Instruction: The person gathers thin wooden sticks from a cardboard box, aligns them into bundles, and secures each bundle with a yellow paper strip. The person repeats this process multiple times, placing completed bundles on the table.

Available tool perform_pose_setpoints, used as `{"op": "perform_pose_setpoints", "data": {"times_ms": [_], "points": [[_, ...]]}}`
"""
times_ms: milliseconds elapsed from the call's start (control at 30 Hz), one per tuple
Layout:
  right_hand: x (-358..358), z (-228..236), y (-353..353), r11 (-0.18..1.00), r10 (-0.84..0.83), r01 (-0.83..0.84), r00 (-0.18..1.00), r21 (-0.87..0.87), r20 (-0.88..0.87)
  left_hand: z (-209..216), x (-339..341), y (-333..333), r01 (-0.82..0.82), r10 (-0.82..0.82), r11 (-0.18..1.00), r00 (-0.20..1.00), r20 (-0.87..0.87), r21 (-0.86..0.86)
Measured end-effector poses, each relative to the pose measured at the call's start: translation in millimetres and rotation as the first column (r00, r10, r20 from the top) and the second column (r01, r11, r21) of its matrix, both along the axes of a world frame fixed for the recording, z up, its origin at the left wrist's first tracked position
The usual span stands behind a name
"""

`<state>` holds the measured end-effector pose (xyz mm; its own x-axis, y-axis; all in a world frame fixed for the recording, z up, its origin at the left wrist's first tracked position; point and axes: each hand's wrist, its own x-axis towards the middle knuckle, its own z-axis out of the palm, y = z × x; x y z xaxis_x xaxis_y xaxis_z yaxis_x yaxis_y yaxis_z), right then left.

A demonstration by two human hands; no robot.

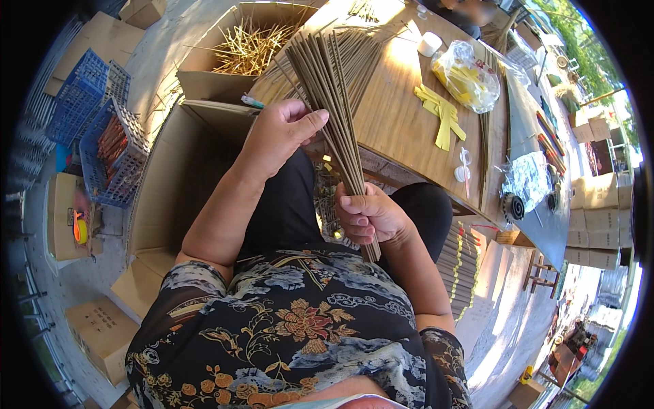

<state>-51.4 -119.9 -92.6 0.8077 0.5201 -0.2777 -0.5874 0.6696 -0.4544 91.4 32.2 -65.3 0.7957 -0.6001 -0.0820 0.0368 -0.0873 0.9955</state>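
A fanned bundle of thin brown incense sticks [344,129] slants up in front of my chest. My right hand [368,217] is wrapped round its lower end, and the stick ends poke out below the fist. My left hand [283,133] is beside the upper part of the bundle. Its thumb and forefinger are pinched together at the left edge of the sticks; what lies between the fingertips is hidden. Behind the bundle, many more loose incense sticks [361,58] are spread on the wooden table [388,126].
Yellow paper strips [441,116], a clear plastic bag [466,76] and a white cup [429,43] are on the table. An open carton [218,85] holds straw-coloured sticks. Blue crates [112,153] stand at left. Yellow-banded stick bundles [458,266] are at right. Another person [470,15] sits across the table.
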Motion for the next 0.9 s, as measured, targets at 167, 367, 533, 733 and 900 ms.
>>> {"op": "perform_pose_setpoints", "data": {"times_ms": [167,367,533,733,900], "points": [[1,-1,3,0.993,-0.012,0.009,0.999,-0.119,-0.03,4,-3,4,-0.015,0.014,1.0,0.999,-0.031,-0.022],[1,-2,3,0.984,-0.008,0.006,1.0,-0.18,-0.011,8,-8,6,-0.02,0.007,0.99,0.995,-0.095,-0.137],[2,-1,3,0.989,0.007,-0.01,1.0,-0.146,-0.017,5,-7,6,-0.037,0.006,0.975,0.99,-0.139,-0.217],[2,1,4,0.991,-0.003,0.002,1.0,-0.132,-0.008,-1,-5,4,-0.071,0.043,0.962,0.993,-0.113,-0.262],[2,6,6,0.991,0.0,-0.002,1.0,-0.135,-0.019,-12,-15,-8,-0.206,0.176,0.894,0.978,-0.11,-0.397]]}}
